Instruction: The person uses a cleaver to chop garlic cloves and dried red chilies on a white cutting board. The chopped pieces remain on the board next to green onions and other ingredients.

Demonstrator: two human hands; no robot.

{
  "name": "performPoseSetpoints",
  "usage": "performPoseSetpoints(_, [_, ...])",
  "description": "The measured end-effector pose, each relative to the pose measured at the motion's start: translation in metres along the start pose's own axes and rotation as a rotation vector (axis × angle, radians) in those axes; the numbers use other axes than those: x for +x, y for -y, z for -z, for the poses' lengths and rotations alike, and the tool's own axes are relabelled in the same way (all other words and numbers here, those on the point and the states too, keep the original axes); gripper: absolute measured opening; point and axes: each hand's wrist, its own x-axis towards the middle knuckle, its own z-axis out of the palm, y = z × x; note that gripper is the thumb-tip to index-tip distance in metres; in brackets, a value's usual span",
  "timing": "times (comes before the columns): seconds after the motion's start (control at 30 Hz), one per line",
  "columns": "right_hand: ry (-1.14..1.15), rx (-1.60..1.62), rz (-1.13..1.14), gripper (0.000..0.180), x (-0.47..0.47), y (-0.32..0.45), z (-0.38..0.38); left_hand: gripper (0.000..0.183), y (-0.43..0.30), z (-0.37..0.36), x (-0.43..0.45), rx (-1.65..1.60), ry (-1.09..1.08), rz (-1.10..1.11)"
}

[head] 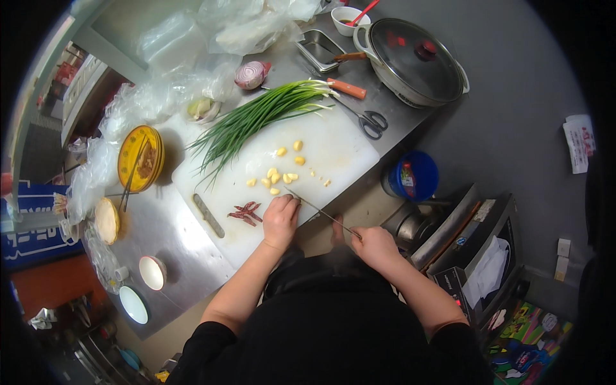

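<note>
In my right hand (pixel 378 244) I grip the handle of a kitchen knife (pixel 327 213); its thin blade slants across the near edge of a white cutting board (pixel 337 139). My left hand (pixel 281 219) rests on the board beside the blade tip with its fingers curled under. Whatever lies beneath those fingertips is hidden. Just beyond are several peeled garlic cloves (pixel 275 178), and small cut garlic pieces (pixel 327 183) lie to the right. Dried red chilies (pixel 245 213) sit left of my left hand. A bunch of green scallions (pixel 262 115) stretches across the board's far side.
Scissors (pixel 371 125) and an orange handle (pixel 346 88) lie by the board's right end, near a lidded pan (pixel 416 62). A halved red onion (pixel 251 75) is behind. Leftward stand a yellow bowl (pixel 139 159) with chopsticks and small bowls (pixel 153 273). A blue bin (pixel 416 175) is below.
</note>
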Motion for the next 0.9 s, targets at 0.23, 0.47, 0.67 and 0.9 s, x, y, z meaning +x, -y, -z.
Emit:
performPoseSetpoints(0.23, [0.013, 0.124, -0.152, 0.029, 0.018, -0.028, 0.012, 0.018, 0.028, 0.001, 0.016, 0.084, 0.019, -0.099])
performPoseSetpoints(0.47, [-0.127, 0.033, -0.032, 0.024, 0.018, -0.027, 0.019, 0.019, 0.056, 0.000, 0.056, 0.137, -0.023, -0.123])
performPoseSetpoints(0.67, [-0.121, -0.203, 0.091, 0.026, 0.018, -0.031, 0.024, 0.029, 0.051, 0.010, 0.066, 0.094, -0.016, -0.154])
performPoseSetpoints(0.9, [-0.229, -0.320, 0.254, 0.046, 0.014, -0.051, 0.036, 0.040, 0.039, 0.000, 0.085, 0.046, 0.267, -0.240])
